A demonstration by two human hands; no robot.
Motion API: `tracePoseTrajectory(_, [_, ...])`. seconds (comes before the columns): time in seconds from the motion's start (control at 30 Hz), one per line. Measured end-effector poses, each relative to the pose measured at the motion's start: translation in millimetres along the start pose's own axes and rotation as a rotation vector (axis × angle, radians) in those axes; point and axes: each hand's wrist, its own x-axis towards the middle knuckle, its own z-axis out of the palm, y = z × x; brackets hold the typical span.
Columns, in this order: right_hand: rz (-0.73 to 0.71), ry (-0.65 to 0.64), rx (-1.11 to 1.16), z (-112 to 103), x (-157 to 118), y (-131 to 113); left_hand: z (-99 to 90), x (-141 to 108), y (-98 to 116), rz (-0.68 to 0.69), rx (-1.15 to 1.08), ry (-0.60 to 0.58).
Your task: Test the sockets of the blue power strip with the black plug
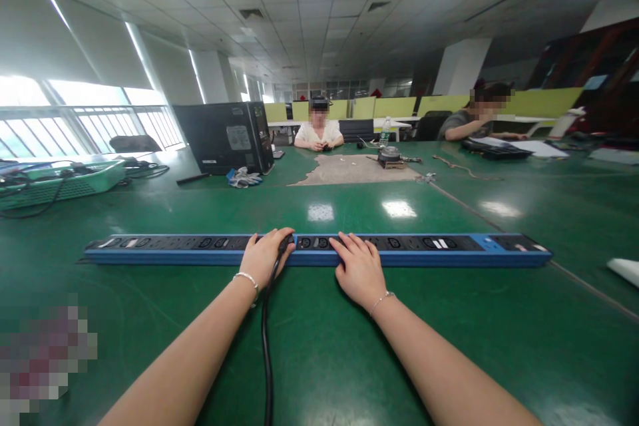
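A long blue power strip (174, 256) with a black socket face lies across the green table. At its middle, my left hand (264, 256) is closed around the black plug (284, 243) of a cable, and the plug's end is at the strip's face. From there the black cable (266, 346) runs down toward the near edge of the view. My right hand (360, 269) rests on the strip right of centre, its fingers spread over the sockets and front side, holding nothing.
Beyond the strip on the green table (200, 210) stand a black computer case (219, 136), gloves (243, 178) and a green basket (64, 188) of cables at left. A brown sheet (349, 170) lies farther back. Two people (319, 133) sit across the table.
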Motion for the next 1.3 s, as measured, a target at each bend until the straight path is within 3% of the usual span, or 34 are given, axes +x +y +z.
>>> tracePoseTrajectory(0.2, [-0.092, 0.064, 0.109, 1, 3, -9, 5.2, -2, -3, 0.051, -0.011, 0.045])
tracePoseTrajectory(0.37, [-0.268, 0.07, 0.279, 16, 15, -49, 2.4, -4, -4, 0.088, -0.014, 0.029])
tracePoseTrajectory(0.5, [-0.164, 0.134, 0.286, 31, 28, -84, -0.3, -4, -5, 0.071, -0.005, -0.02])
tracePoseTrajectory(0.6, [-0.085, 0.156, 0.242, 39, 39, -96, 0.0, -2, -4, 0.05, 0.008, -0.034])
tracePoseTrajectory(0.73, [0.001, 0.071, 0.145, 39, 50, -99, 4.4, 0, -5, 0.012, 0.072, -0.05])
tracePoseTrajectory(1.3, [-0.084, -0.048, 0.107, 28, 57, -97, -0.1, -4, -1, -0.023, 0.073, -0.007])
